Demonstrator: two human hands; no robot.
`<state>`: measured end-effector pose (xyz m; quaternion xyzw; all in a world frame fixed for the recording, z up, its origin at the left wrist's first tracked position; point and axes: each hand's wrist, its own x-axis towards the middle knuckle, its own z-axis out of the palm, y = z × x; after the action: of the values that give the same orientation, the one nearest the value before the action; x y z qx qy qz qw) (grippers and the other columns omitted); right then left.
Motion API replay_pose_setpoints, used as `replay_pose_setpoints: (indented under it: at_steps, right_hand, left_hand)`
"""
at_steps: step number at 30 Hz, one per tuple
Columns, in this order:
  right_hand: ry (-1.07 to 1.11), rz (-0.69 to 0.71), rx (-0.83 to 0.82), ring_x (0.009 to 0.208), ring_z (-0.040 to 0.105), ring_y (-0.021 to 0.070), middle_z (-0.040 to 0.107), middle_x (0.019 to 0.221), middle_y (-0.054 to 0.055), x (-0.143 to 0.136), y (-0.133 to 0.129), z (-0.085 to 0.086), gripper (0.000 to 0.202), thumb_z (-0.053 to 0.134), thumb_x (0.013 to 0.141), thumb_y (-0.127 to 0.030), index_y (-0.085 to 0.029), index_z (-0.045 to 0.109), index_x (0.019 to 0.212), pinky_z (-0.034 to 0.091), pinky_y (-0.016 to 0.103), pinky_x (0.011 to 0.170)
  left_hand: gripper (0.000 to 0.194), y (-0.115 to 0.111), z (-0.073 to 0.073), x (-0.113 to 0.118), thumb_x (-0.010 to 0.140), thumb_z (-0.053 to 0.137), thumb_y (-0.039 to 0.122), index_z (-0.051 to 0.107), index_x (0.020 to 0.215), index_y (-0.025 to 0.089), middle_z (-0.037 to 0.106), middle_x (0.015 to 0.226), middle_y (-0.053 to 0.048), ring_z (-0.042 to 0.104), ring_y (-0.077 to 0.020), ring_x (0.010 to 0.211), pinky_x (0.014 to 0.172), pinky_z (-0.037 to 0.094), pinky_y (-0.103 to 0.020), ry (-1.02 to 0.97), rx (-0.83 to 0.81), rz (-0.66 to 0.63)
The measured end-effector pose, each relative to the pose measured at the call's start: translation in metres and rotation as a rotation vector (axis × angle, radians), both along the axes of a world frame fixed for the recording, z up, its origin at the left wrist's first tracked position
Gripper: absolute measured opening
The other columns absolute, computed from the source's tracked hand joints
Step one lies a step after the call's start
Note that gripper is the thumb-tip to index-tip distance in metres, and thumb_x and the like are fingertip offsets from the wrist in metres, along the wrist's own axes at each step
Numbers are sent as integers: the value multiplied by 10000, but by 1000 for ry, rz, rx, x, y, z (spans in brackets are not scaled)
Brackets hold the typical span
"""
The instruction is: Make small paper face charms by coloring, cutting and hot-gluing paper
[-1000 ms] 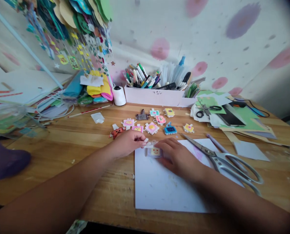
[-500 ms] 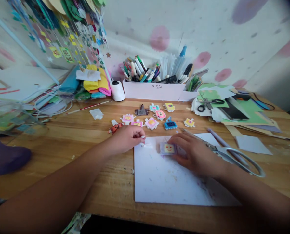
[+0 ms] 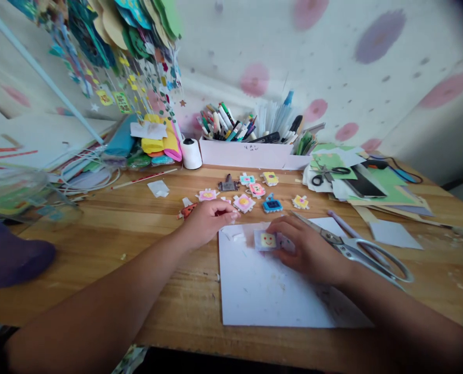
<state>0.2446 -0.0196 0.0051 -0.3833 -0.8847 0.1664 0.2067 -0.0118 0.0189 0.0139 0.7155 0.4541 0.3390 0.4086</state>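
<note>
Currently gripping a pale-purple rectangular smiley-faced piece (image 3: 267, 240) in half-curled right hand (image 3: 302, 246), pinching indistinct whitish scrap (image 3: 234, 214) in curled left hand (image 3: 207, 222).

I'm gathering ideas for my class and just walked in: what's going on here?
A person's right hand holds a small smiley-faced piece over a white board; the left hand, by the board's far left corner, seems to pinch something whitish, too blurred to name. Small decorated pieces lie on the table beyond, and large scissors lie by the right hand.
</note>
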Motion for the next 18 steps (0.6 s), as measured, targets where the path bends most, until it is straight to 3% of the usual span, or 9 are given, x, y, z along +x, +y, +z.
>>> replay_pose_setpoints:
  at_steps: [4, 12, 18]
  right_hand:
    - [13, 1, 8, 1032, 543, 240, 584, 1100, 97, -5, -2, -1, 344, 638, 760, -92, -188, 542, 1076, 463, 409, 892]
    - [309, 25, 138, 1064, 547, 204, 567, 1103, 91, -4, -12, 5, 341, 666, 785, -140, -202, 506, 1080, 459, 364, 920]
    - [277, 5, 242, 1069, 551, 194, 566, 1109, 96, -4, -26, 21, 323, 657, 788, -111, -208, 496, 1050, 461, 348, 912]
  left_hand:
    - [185, -5, 2, 4, 793, 596, 323, 676, 755, 160, 648, 764, -16, 568, -158, 739, 670, 411, -274, -48, -37, 20]
    - [184, -27, 1, 24, 693, 693, 301, 583, 753, 166, 569, 651, 41, 506, -98, 585, 543, 366, -209, -276, -231, -26]
    - [195, -37, 10, 26, 719, 663, 328, 591, 682, 151, 532, 614, 41, 454, -91, 590, 578, 350, -215, -356, -271, -79]
